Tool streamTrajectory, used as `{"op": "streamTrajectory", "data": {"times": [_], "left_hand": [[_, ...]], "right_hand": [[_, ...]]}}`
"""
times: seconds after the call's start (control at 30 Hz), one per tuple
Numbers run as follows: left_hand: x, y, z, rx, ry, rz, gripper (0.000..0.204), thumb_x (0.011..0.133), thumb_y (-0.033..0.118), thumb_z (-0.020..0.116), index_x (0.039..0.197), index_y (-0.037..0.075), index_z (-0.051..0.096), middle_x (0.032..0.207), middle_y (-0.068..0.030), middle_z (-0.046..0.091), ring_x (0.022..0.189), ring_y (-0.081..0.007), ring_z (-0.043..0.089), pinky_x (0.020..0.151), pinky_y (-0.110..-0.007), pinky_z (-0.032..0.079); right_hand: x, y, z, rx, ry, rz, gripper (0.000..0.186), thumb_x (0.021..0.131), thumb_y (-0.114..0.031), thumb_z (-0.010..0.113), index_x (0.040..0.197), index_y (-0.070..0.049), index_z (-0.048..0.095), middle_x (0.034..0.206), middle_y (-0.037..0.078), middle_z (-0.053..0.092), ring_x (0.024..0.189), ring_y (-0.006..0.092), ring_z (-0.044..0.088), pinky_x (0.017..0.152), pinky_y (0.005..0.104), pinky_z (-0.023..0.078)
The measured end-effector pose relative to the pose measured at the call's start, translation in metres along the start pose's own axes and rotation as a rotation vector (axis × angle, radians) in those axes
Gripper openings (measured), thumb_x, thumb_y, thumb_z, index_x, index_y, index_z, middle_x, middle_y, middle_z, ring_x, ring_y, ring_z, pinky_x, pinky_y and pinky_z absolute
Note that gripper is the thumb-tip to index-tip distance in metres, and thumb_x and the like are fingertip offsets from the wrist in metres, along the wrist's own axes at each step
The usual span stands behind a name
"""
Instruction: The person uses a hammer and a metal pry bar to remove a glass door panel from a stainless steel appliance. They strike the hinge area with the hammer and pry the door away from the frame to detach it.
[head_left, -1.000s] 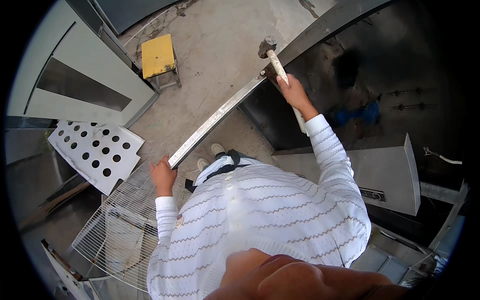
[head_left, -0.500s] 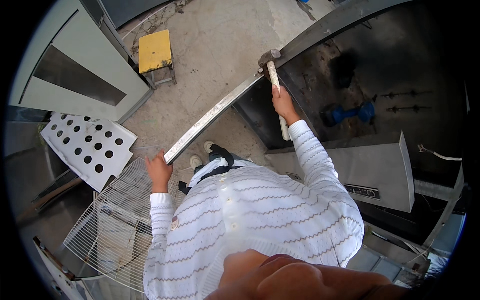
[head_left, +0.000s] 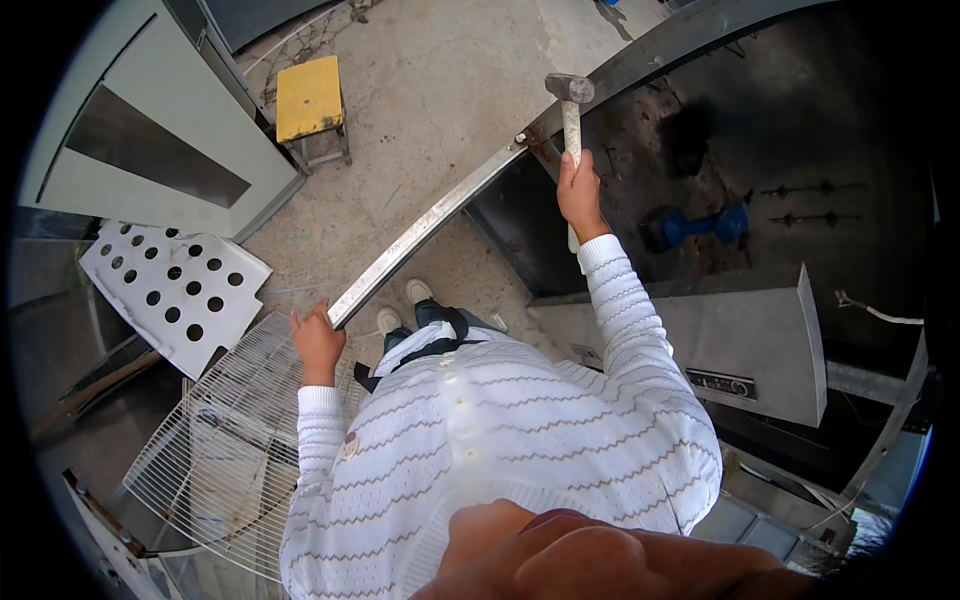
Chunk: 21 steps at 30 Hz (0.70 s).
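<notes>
My right hand is closed round the pale handle of a short sledgehammer. Its grey metal head points away from me, raised near the edge of a dark metal frame. A long silvery metal strip slants from my left hand to the frame's near corner. My left hand grips the strip's near end, though part of its fingers is hidden. At the far end, a small bolt-like piece sits by the corner; the hammer head is apart from it.
Blue dumbbell lies inside the blackened frame at right. Left of me are a wire rack, a white panel with round holes and a pale cabinet door. A yellow-topped stool stands on the concrete floor.
The sledgehammer and my right hand have moved right, the head lifting away from the strip's far corner. My left hand stays on the strip's near end.
</notes>
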<state>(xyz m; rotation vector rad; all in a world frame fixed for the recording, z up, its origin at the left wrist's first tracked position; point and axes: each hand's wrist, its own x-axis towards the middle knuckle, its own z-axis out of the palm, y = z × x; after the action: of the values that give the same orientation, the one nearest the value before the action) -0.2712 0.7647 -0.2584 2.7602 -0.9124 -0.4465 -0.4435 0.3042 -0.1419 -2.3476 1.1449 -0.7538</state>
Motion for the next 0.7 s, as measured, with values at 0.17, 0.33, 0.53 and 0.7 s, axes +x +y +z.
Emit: {"op": "streamTrajectory", "data": {"times": [0.17,0.33,0.53,0.7], "left_hand": [[-0.007,0.017,-0.010,0.029,-0.071,-0.047,0.061,0.064,0.013,0.078,0.122,0.008,0.062,0.100,-0.0139,0.071,0.097,-0.0279,0.067,0.112,-0.049,0.030],[-0.019,0.014,0.003,-0.042,-0.041,-0.060,0.061,0.064,0.011,0.077,0.123,0.008,0.062,0.098,-0.0145,0.070,0.094,-0.0296,0.067,0.111,-0.049,0.031],[-0.031,0.019,0.011,-0.069,0.011,-0.062,0.058,0.065,0.011,0.076,0.121,0.009,0.063,0.096,-0.0134,0.070,0.094,-0.0302,0.067,0.110,-0.050,0.032],[-0.026,0.028,0.009,-0.097,0.012,-0.055,0.058,0.064,0.010,0.076,0.121,0.008,0.063,0.097,-0.0139,0.070,0.094,-0.0299,0.067,0.111,-0.049,0.031]], "right_hand": [[0.027,0.010,0.030,0.045,-0.408,0.208,0.051,0.098,-0.046,0.048,0.094,0.004,0.057,0.088,0.030,0.063,0.089,0.0472,0.061,0.075,0.0494,0.047],[0.046,-0.092,-0.032,0.040,-0.141,-0.145,0.043,0.099,-0.041,0.049,0.090,0.001,0.052,0.075,0.024,0.061,0.076,0.0458,0.062,0.064,0.0478,0.047],[0.020,-0.058,-0.024,0.049,0.048,-0.101,0.041,0.100,-0.041,0.048,0.097,-0.001,0.049,0.076,0.026,0.062,0.073,0.0479,0.062,0.061,0.0507,0.047],[-0.004,0.054,0.021,-0.028,-0.352,0.266,0.049,0.098,-0.047,0.049,0.087,0.000,0.052,0.066,0.021,0.056,0.057,0.0405,0.055,0.057,0.0452,0.048]]}}
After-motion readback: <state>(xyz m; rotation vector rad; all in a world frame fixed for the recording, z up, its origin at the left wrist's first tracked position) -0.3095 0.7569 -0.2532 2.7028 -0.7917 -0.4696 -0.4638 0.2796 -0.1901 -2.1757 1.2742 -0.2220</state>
